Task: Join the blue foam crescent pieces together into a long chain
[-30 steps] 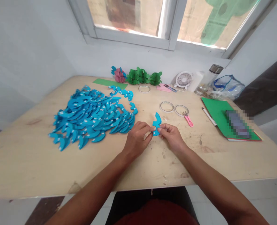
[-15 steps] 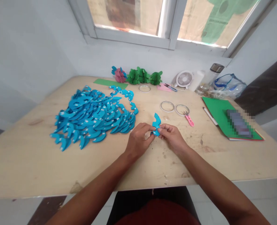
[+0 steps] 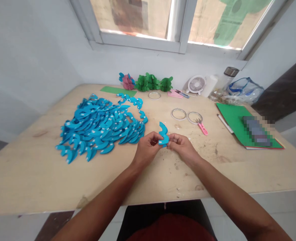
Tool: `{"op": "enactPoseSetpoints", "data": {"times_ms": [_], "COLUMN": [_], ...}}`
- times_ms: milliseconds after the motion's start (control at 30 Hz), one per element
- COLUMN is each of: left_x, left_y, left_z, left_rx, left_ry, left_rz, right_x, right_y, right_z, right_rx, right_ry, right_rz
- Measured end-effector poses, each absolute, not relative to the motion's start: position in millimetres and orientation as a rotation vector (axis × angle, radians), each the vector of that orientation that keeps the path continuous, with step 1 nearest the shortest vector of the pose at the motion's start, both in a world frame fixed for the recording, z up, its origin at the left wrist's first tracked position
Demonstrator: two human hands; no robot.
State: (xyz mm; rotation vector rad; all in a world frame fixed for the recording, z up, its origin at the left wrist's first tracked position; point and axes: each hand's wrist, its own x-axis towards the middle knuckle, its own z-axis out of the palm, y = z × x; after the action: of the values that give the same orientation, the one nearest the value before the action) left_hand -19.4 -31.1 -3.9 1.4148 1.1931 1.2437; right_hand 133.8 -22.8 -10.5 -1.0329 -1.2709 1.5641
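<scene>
A small curved blue paper piece [image 3: 163,134] is held just above the wooden table [image 3: 24,174], near its middle. My left hand [image 3: 146,149] pinches its left side, fingers curled. My right hand [image 3: 183,146] pinches its right end with thumb and forefinger. To the left of both hands lies a big heap of several similar blue paper pieces [image 3: 100,125], each with a white tab.
Two tape rings [image 3: 178,113] and pink snips [image 3: 201,127] lie beyond my hands. A third tape ring [image 3: 154,95], green and pink paper ornaments [image 3: 148,82], a small white fan [image 3: 196,84], a bottle [image 3: 223,82] and a plastic bag stand at the back. Green folders [image 3: 234,120] lie right.
The blue piece has been turned and shifted slightly left between my fingers. Both hands stay in the same spot, still pinching it.
</scene>
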Motion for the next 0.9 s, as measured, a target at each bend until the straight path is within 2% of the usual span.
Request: {"op": "enactPoseSetpoints", "data": {"times_ms": [433, 900], "left_x": [-21.1, -22.3], "left_y": [-31.5, -32.1], "left_z": [3.4, 0.2], "left_rx": [1.502, 1.542], "left_ry": [1.262, 1.172], "left_rz": [1.140, 1.201], "right_x": [135.2, 134.3], "right_y": [-20.9, -21.8], "right_z": [-9.1, -6.5], "right_rx": [-1.154, -1.175], "right_ry": [-1.195, -1.177], "right_rz": [1.496, 1.499]}}
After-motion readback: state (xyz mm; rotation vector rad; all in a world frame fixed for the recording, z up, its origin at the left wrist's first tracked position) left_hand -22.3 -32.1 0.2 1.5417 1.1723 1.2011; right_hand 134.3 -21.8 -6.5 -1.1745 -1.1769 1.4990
